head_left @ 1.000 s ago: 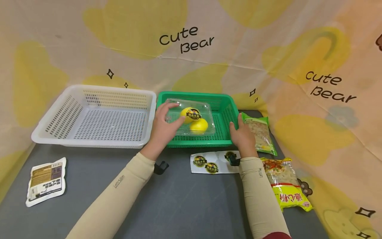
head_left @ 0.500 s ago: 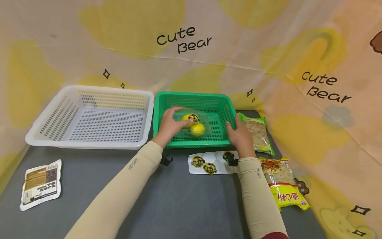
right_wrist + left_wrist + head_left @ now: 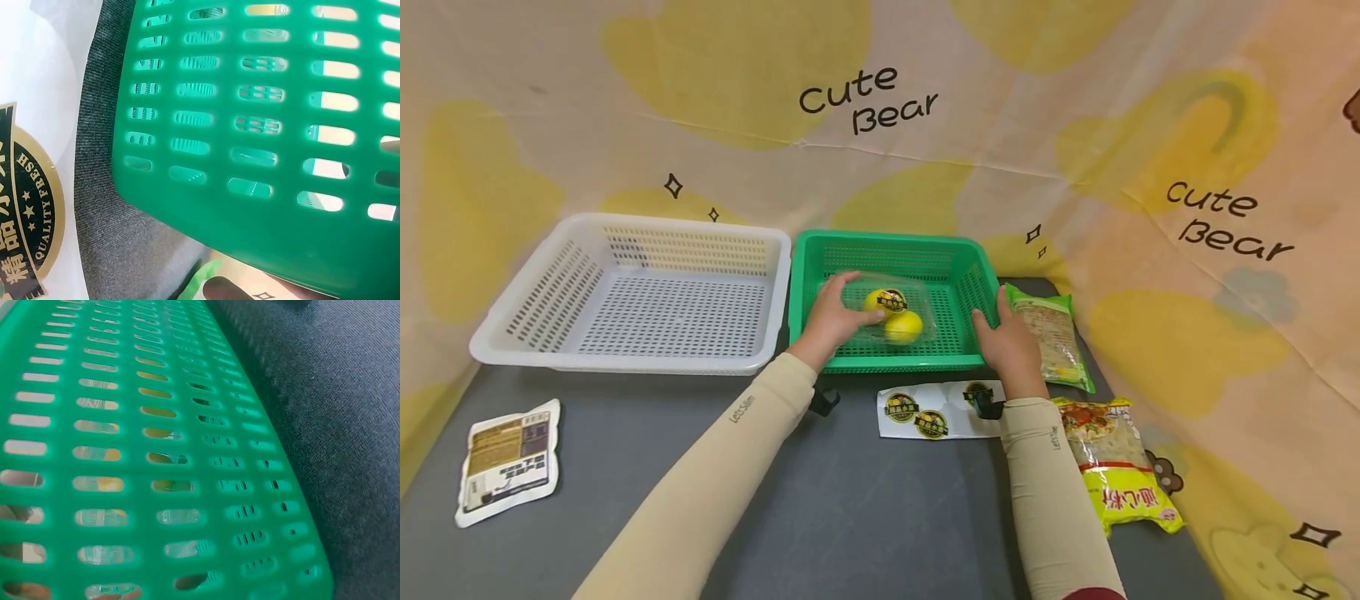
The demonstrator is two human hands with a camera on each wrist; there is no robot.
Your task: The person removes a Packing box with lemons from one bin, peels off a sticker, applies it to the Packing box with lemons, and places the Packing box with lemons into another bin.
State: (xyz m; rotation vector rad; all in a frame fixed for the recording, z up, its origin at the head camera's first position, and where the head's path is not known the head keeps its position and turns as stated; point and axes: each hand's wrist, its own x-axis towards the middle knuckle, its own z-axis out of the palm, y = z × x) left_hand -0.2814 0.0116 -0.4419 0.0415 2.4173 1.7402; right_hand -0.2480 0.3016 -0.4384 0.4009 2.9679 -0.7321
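Observation:
Inside the green basket (image 3: 895,362), a clear plastic fruit box (image 3: 925,304) holds two round yellow fruits (image 3: 904,327), with a black-and-gold sticker on its lid. My left hand (image 3: 831,321) grips the left end of the box, thumb over the lid and fingers along the far-left side. At the basket's right end, my right hand (image 3: 1011,346) holds the rim, thumb inside and fingers outside. Both wrist views look at the basket's slotted front wall (image 3: 137,469); fingers (image 3: 228,290) show below the basket's edge in the right wrist view.
A white basket (image 3: 625,360) stands to the left. In front of the green basket lies a sticker sheet (image 3: 913,414). Green-edged (image 3: 1056,337) and yellow (image 3: 1120,467) food packets lie at the right, a white-edged pouch (image 3: 508,462) at the left. A printed cloth hangs behind.
My left hand has lowered the fruit box deeper into the green basket, moving slightly right and down. The right hand stays at the basket's right rim.

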